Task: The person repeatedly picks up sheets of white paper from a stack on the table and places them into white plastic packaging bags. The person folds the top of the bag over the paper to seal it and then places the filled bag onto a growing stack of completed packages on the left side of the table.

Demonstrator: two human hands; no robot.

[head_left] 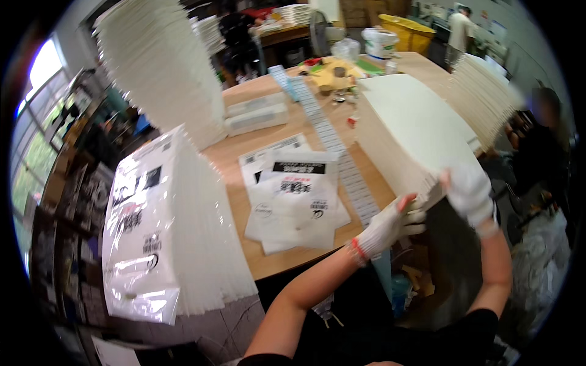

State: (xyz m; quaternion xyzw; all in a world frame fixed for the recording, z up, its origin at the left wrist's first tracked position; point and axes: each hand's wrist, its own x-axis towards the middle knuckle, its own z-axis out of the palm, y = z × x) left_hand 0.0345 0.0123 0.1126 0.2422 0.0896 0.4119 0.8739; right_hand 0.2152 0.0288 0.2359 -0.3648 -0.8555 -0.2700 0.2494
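A tall stack of white sheets (409, 125) lies on the right part of the table, its near corner toward me. My left hand (390, 227), in a white knit glove with a red cuff edge, is just below that corner. Its thumb and fingers stand apart, with nothing visible between them. My right hand (469, 194), also gloved, is at the stack's near right edge. Motion smears its fingers, so its grip cannot be made out. Several printed clear plastic bags (299, 207) lie flat on the table, left of my hands.
A leaning pile of printed plastic packs (143, 226) stands at the left, a taller white stack (162, 67) behind it. A strip of printed labels (332, 137) crosses the table. Another sheet stack (485, 97), a white bucket (379, 44) and a yellow tub (409, 33) are farther back. People are beyond.
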